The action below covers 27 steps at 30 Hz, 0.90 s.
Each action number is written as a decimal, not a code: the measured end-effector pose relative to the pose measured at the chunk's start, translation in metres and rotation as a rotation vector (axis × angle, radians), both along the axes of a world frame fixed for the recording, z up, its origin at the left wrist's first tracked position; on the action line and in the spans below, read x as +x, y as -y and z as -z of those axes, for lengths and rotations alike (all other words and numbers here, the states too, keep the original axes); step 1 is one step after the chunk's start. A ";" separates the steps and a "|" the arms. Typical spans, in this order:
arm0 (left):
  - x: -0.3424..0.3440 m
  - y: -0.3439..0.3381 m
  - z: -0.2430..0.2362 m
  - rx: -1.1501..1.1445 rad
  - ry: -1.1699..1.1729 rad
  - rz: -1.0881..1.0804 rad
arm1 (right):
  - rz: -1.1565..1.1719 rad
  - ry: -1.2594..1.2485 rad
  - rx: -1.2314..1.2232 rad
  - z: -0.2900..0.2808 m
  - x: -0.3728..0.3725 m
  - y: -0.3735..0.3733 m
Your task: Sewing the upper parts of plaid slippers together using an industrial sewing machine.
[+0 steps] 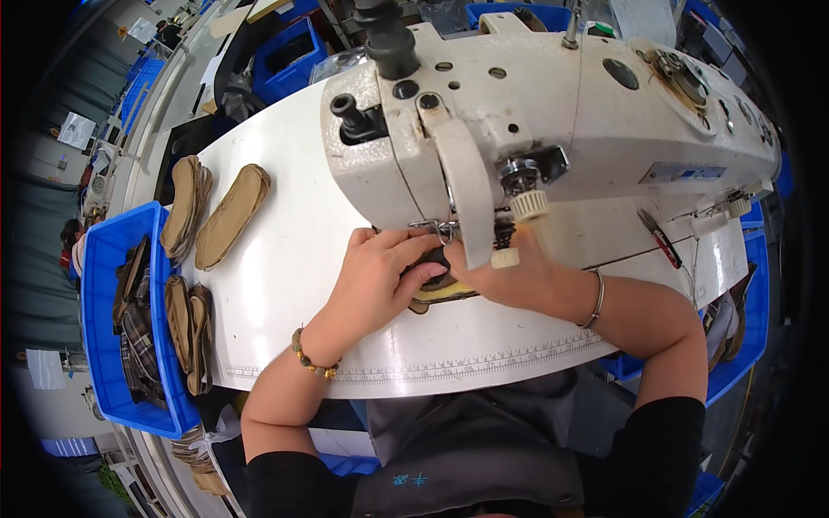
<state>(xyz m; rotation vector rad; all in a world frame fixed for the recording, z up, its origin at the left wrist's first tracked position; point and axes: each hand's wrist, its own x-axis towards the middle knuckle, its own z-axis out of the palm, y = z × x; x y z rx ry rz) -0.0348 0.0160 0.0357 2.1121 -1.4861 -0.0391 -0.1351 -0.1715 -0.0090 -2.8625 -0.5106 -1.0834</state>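
A white industrial sewing machine [389, 164] has its needle and presser area over my hands. My left hand [384, 281], wearing a beaded bracelet, has curled fingers and its thumb pressed on a dark fabric piece with yellow and tan edges [445, 292] under that area. My right hand [509, 272], wearing a metal bangle, is on the right side of the same piece, its fingertips partly hidden behind the machine's parts. Red-and-black thread snips [661, 237] lie to the right on the white table [294, 216].
Tan shoe-shaped pieces [231, 216] lie stacked at the table's left, beside a blue bin [177, 419] of plaid and brown pieces. Another blue bin [751, 337] is at right, others behind the machine [289, 78]. A co-worker [168, 34] is at upper left, another person at far left.
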 end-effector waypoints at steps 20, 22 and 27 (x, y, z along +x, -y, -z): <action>-0.001 0.002 0.010 0.014 0.050 0.015 | -0.127 -0.056 -0.208 -0.016 -0.015 -0.004; 0.000 0.003 0.011 0.002 0.039 0.024 | -0.128 0.010 -0.220 -0.017 -0.015 -0.004; -0.001 0.001 0.007 0.025 0.097 0.027 | -0.099 -0.142 -0.219 -0.025 -0.032 -0.015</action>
